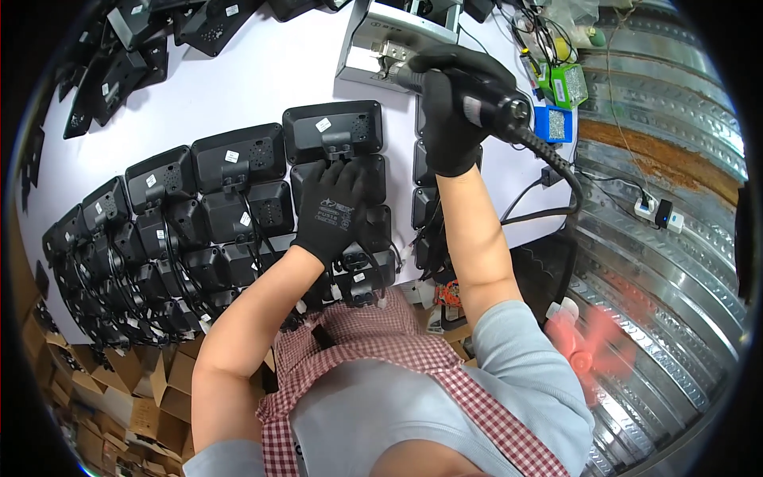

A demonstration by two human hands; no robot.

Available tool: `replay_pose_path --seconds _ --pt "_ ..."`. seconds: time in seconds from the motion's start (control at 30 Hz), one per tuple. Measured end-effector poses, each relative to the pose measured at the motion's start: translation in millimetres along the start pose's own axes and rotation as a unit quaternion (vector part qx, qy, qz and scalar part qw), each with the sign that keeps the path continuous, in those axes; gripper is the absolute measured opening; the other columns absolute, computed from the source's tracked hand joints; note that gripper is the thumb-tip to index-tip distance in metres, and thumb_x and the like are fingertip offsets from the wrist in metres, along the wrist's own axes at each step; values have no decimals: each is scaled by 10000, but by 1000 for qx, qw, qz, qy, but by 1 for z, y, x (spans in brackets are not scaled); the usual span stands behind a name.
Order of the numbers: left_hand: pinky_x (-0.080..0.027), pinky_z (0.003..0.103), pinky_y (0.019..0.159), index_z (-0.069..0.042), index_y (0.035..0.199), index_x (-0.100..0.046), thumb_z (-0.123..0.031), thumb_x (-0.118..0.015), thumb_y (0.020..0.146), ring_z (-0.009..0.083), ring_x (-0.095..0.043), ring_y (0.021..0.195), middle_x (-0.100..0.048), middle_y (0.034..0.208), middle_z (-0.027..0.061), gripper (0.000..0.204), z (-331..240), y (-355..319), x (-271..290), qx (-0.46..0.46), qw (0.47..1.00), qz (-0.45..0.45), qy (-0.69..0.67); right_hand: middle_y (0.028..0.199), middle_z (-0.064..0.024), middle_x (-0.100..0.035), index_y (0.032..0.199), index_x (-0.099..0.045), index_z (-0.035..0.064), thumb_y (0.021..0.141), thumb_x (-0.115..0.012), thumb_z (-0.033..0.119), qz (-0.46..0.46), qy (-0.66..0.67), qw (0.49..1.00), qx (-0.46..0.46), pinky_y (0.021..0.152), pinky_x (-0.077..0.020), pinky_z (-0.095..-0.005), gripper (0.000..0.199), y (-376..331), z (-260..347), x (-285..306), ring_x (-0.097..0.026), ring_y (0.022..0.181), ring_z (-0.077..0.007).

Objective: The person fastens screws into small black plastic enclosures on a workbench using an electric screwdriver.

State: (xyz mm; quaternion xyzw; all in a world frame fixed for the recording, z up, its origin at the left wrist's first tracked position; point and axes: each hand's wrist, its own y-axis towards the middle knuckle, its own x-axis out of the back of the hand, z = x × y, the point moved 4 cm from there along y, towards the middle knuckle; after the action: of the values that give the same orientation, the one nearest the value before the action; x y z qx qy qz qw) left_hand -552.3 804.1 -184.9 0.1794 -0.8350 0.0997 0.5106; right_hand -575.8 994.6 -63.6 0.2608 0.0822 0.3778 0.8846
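My right hand [447, 139], in a black glove, is wrapped round a black electric screwdriver [493, 102]. The tool lies nearly level, its tip at the front of a silver metal screw feeder [359, 57]; a thick cord runs from its rear end. My left hand [332, 208], gloved too, lies with fingers extended over a black plastic housing [375, 176]. Its fingertips reach the small bracket of another black housing [300, 131] just beyond, which bears a white label. Whatever is under the left palm is hidden.
Rows of similar black housings with cables [238, 151] cover the table's left side, more lying loose at the far left. Green [569, 86] and blue [554, 125] boxes of small parts stand at the right edge. A red fan [584, 359] spins lower right; cardboard boxes [159, 421] sit lower left.
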Motion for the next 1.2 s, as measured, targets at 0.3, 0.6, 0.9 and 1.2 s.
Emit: replay_pose_path --seconds 0.3,0.6,0.9,1.2 --pt "-352 531 1164 -26 1345 -589 -270 -726 814 339 -552 1281 -599 1365 164 601 -3 -1 -3 14 999 -13 28 1010 -121 -668 1160 -572 -8 977 -578 79 3 29 986 -167 823 -596 -375 203 -58 14 36 -675 876 -203" --pt "-342 515 1176 -66 1354 -594 -285 -767 806 307 -556 1294 -598 1367 126 615 -3 2 0 25 999 11 24 1060 -145 -664 1214 -513 33 948 -612 11 -51 105 969 -219 866 -591 -395 284 -156 39 73 -673 916 -198" --pt "-336 524 1178 -81 1373 -573 -283 -782 796 316 -561 1283 -602 1364 124 646 -3 2 0 25 999 10 23 964 -129 -650 1164 -510 58 987 -633 139 -52 35 977 -205 782 -572 -422 231 -162 35 63 -630 848 -205" --pt "-338 516 1181 -78 1346 -599 -288 -782 802 301 -562 1290 -612 1357 115 612 -3 1 -3 29 999 2 29 828 -133 -674 1073 -601 10 716 -714 -107 69 22 997 -38 694 -575 -409 392 -172 35 37 -680 744 -280"
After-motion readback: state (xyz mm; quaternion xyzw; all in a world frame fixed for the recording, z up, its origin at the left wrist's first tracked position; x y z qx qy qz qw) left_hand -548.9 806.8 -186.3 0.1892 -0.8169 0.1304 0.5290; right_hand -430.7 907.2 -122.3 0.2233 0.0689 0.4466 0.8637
